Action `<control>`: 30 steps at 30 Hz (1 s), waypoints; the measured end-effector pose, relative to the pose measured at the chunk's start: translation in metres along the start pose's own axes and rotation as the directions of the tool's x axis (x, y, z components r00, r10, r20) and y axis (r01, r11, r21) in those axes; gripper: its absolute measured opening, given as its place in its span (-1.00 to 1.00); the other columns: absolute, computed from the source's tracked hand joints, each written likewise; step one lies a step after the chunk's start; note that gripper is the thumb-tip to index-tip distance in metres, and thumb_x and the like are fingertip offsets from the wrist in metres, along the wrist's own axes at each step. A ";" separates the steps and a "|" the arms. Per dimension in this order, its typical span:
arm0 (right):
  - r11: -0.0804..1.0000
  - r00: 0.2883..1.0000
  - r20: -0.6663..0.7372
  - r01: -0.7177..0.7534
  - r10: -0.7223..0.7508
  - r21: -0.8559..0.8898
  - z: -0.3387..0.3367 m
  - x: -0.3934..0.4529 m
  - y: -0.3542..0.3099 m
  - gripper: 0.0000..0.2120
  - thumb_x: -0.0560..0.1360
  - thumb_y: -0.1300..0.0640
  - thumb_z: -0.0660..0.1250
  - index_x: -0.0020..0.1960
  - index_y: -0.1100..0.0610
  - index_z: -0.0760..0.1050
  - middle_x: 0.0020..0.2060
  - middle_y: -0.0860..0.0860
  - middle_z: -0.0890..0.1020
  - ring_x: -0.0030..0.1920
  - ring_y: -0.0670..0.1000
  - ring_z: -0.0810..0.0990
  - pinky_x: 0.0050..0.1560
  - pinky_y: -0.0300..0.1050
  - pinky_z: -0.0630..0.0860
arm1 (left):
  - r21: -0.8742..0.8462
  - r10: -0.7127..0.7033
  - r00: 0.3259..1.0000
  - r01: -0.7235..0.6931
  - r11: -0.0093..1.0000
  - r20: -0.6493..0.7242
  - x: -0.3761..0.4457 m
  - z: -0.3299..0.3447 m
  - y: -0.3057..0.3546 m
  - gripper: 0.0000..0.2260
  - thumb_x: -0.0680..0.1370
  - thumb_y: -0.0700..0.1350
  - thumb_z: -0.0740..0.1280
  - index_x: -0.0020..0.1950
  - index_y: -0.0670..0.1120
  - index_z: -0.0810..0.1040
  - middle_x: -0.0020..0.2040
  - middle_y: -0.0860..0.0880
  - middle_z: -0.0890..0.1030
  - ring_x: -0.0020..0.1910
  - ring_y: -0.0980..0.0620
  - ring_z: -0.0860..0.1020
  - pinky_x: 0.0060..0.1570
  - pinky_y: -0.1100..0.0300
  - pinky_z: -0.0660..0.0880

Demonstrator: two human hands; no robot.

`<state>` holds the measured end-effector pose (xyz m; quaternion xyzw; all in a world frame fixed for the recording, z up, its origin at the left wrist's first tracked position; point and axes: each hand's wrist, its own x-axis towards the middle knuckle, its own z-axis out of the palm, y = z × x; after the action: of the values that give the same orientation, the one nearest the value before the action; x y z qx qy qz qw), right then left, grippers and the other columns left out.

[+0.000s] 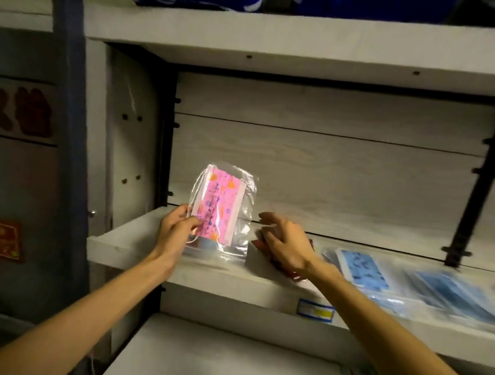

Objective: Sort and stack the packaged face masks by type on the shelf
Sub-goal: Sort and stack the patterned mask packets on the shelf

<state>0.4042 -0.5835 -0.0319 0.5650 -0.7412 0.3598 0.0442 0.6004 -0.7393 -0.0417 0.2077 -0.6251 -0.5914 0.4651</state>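
Head view — left hand [178,229] pinching pink mask packet [222,212] upright; right hand [284,243] loosely curled, holding nothing

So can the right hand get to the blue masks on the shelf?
Probably yes. The right hand hovers open over the shelf, and the blue masks lie just beside it with nothing between them.

A shop stockroom was suggested by the white shelf [135,246], a price label [315,310] below the right hand [287,243], and bagged masks [410,283] stacked beside it
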 end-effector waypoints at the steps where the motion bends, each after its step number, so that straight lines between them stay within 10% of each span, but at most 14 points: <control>1: 0.998 0.999 -0.033 0.010 -0.012 -0.062 -0.012 -0.016 0.003 -0.53 0.53 -0.01 0.19 0.40 0.08 0.45 0.26 0.00 0.62 0.20 0.04 0.61 0.19 -0.11 0.52 | 0.009 -0.002 1.000 0.002 1.000 0.023 -0.009 0.013 0.001 -0.77 0.55 -0.33 0.28 -0.03 -0.04 0.65 -0.21 0.05 0.72 -0.25 0.09 0.64 -0.21 0.19 0.51; 11: 0.992 0.978 -0.177 -0.094 0.108 0.087 -0.148 -0.245 0.062 -0.74 0.68 0.07 0.20 0.27 0.12 0.56 -0.04 -0.06 0.72 -0.03 -0.13 0.67 -0.01 -0.14 0.60 | -0.078 -0.026 0.961 0.050 0.996 0.276 -0.172 0.199 0.005 -0.77 0.53 -0.35 0.27 -0.07 -0.07 0.65 -0.24 0.05 0.71 -0.30 0.15 0.65 -0.38 0.30 0.56; 16: 0.866 0.913 -0.231 -0.204 0.337 0.456 -0.206 -0.365 0.087 -0.71 0.64 0.07 0.29 0.35 0.05 0.47 -0.10 0.06 0.73 -0.08 -0.01 0.71 -0.13 -0.21 0.60 | -0.063 -0.060 0.899 0.097 0.993 0.434 -0.263 0.291 0.007 -0.81 0.54 -0.33 0.30 -0.01 -0.11 0.64 -0.21 0.04 0.72 -0.24 0.10 0.65 -0.28 0.28 0.56; 25: 0.835 0.771 -0.387 -0.326 0.506 0.443 -0.304 -0.505 0.154 -0.55 0.54 0.30 0.40 0.39 0.13 0.42 -0.17 0.09 0.72 -0.15 0.03 0.70 -0.27 -0.23 0.55 | 0.085 -0.069 0.679 0.009 0.996 0.731 -0.360 0.441 0.014 -0.87 0.61 -0.28 0.31 0.11 -0.10 0.57 -0.10 -0.03 0.71 -0.23 0.17 0.69 -0.26 0.34 0.57; 30: 0.839 0.691 -0.494 -0.333 0.528 0.431 -0.350 -0.530 0.201 -0.56 0.51 0.27 0.44 0.36 0.14 0.45 -0.22 0.09 0.73 -0.23 -0.05 0.68 -0.31 -0.27 0.52 | 0.111 0.020 0.670 -0.151 0.982 0.742 -0.368 0.516 0.002 -0.72 0.57 -0.28 0.38 0.20 0.03 0.49 0.03 -0.04 0.68 -0.07 -0.05 0.70 -0.02 -0.07 0.66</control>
<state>0.2998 0.0688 -0.1210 0.2302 -0.7360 0.6289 0.0988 0.3513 -0.1585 -0.0951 -0.0409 -0.8146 -0.5492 0.1820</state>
